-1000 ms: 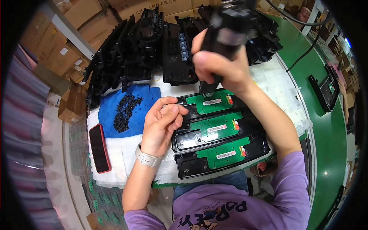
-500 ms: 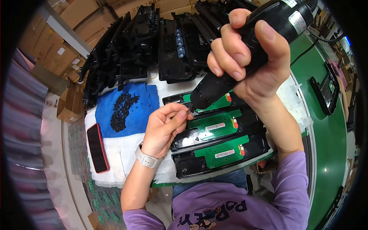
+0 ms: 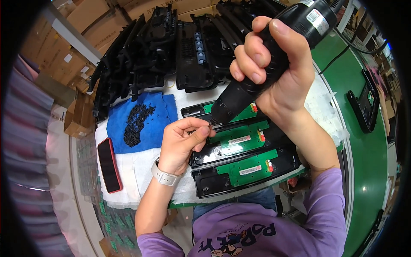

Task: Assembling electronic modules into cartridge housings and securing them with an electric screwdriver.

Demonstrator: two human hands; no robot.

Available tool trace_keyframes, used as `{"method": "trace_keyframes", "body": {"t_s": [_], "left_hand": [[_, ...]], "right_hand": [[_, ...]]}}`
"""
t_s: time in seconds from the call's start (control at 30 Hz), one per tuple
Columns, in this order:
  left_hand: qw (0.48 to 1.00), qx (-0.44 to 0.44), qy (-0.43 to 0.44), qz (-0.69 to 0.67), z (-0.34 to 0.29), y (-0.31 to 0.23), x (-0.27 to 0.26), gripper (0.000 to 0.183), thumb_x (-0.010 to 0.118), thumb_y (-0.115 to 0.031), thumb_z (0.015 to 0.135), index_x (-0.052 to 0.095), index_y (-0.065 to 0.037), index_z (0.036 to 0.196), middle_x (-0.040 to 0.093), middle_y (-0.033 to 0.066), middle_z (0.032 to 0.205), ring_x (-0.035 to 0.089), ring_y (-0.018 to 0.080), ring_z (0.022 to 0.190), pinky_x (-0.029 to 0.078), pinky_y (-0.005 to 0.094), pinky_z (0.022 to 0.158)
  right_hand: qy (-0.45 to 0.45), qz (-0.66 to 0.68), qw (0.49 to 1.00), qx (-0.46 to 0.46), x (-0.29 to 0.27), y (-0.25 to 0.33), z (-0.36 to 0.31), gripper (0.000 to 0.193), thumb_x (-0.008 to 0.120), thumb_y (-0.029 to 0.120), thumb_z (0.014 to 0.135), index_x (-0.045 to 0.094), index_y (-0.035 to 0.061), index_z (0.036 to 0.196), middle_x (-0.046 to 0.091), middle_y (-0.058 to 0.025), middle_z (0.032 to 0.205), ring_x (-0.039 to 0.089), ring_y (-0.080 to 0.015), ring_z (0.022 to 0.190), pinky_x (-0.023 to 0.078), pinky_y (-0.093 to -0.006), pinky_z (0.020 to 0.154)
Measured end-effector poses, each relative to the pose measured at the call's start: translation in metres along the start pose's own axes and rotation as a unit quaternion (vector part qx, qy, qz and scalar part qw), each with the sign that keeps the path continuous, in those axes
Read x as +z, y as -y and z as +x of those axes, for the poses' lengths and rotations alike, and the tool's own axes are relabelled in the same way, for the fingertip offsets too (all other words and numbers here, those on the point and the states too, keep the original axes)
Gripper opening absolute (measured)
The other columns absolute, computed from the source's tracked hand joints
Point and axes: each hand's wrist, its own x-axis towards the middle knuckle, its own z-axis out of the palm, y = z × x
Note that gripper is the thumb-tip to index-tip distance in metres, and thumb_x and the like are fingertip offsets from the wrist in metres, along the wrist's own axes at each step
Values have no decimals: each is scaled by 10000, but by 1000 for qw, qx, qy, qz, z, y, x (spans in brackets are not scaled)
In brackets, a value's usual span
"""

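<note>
My right hand [image 3: 278, 73] is wrapped round a black electric screwdriver [image 3: 244, 94], held slanting with its nose down to the left. The thumb and index finger of my left hand [image 3: 186, 137] are pinched together right by that nose; a tiny dark bit shows at the fingertips, too small to name. Beneath both hands lie three black plastic panels [image 3: 205, 176] in a row, each carrying a green circuit board [image 3: 239, 139]. Part of the farthest panel is hidden by the screwdriver. Left of them, a heap of small black screws [image 3: 136, 126] rests on a blue cloth [image 3: 117, 137].
A phone with a red edge [image 3: 110, 165] lies at the left of the white-covered table [image 3: 135, 171]. Black plastic housings [image 3: 154, 55] stand stacked along the back. Cardboard boxes [image 3: 92, 19] rise behind. On the right, a green surface [image 3: 364, 171] bears another black part [image 3: 364, 103].
My right hand and the screwdriver have shifted slightly left, the tool's rear end most. My left hand keeps its pinch at nearly the same spot.
</note>
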Motion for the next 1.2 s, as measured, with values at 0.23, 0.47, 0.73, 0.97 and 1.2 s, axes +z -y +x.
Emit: {"method": "trace_keyframes", "body": {"t_s": [0.23,0.47,0.73,0.97,1.2], "left_hand": [[982,61,-163,70,5,-2,-6,203,566,-142,872,629,50,897,595,49,721,353,22,484,270,153,446],[991,24,-129,35,8,-2,-9,171,568,-116,865,612,31,940,574,23,738,408,45,549,325,166,493],[992,34,-114,36,9,-1,-9,151,572,-62,843,595,17,970,629,66,841,523,63,648,390,175,577],[992,18,-111,63,15,2,-12,167,556,-68,859,588,32,989,631,81,846,528,73,623,405,180,565],[994,1,-102,48,13,1,-12,166,540,-78,870,582,34,985,616,64,806,510,71,602,397,178,549]], "right_hand": [[35,-153,987,30,-21,7,17,181,567,211,795,539,34,768,455,-15,528,428,-101,402,376,-258,439],[47,-319,946,-25,-48,-1,27,191,633,182,742,549,13,716,488,-37,519,451,-108,400,352,-232,394],[41,-330,943,-33,-50,-7,28,196,610,195,747,540,12,739,473,-47,512,449,-120,415,347,-242,408],[59,-360,931,-24,-51,-17,36,185,630,165,748,542,17,683,494,-35,494,439,-104,387,337,-235,393],[69,-343,936,-26,-48,-13,31,197,652,157,740,544,20,649,495,-22,484,451,-83,387,339,-219,382]]}}
